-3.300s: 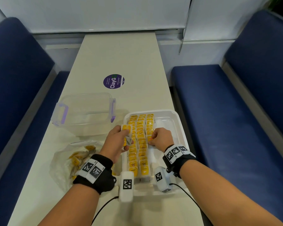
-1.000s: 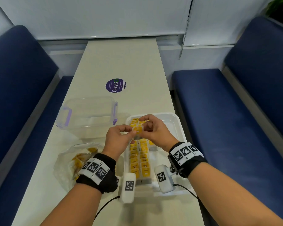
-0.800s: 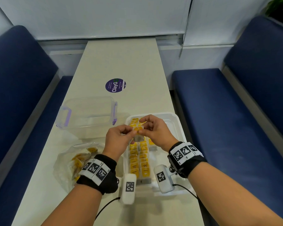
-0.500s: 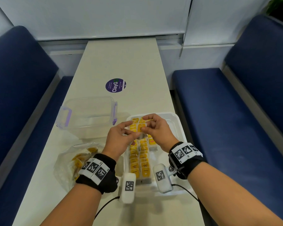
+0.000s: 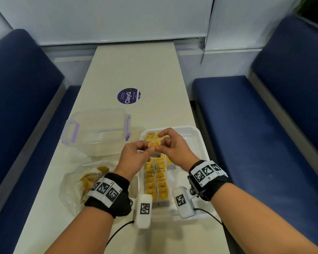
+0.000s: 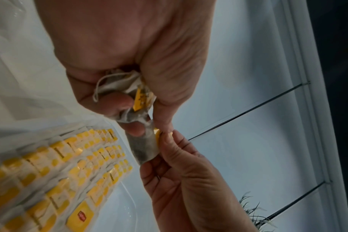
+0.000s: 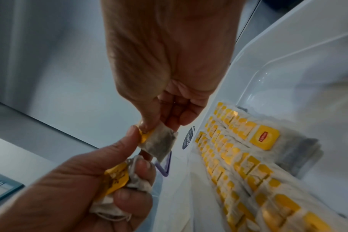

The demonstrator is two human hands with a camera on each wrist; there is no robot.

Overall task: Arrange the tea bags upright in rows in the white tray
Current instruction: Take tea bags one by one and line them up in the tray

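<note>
Far left on the pale table [image 5: 147, 70]: crumpled clear plastic bag [image 5: 77, 182] of loose yellow-tagged tea bags, clear lidless tub with purple clips [image 5: 97, 129] just beyond it. Left hand [image 5: 134, 158] clutches a small bunch of tea bags [image 6: 121, 87] in curled fingers. Its thumb meets the right hand [image 5: 174, 149], which pinches one grey tea bag [image 6: 145, 147] by its yellow tag, above the white tray [image 5: 200, 142] where upright rows [image 5: 156, 180] fill the left side.
</note>
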